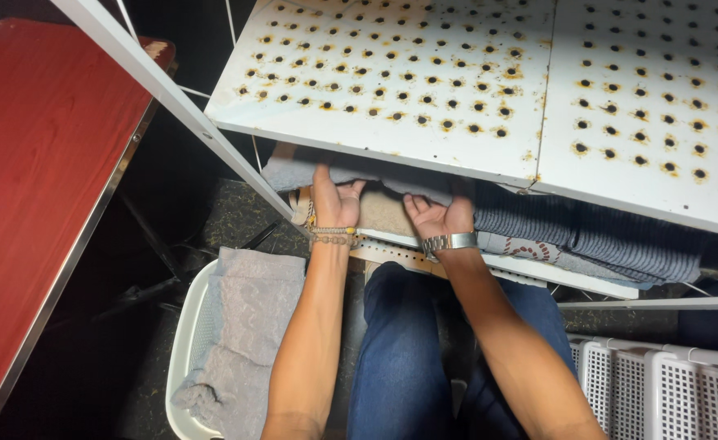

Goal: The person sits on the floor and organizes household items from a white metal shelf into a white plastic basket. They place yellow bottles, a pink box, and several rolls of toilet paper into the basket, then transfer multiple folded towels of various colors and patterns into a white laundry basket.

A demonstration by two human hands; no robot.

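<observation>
down low, a white basket (186, 342) holds a grey cloth (245, 326). the rusty white shelf (424, 90) hides the fingertips. the left hand (334, 200) and right hand (439, 216) lie open on a tan folded cloth (383, 213), lying flat and running side to side, beside blue folded cloths (587, 236).

The rusty shelf (424, 90) overhangs a low gap; folded cloths (587, 232) fill its right, a basket (186, 342) blocks near left, open middle.

A rust-spotted white perforated metal shelf (457, 81) overhead; red table (33, 179) at left; dark speckled floor (237, 216) below
</observation>
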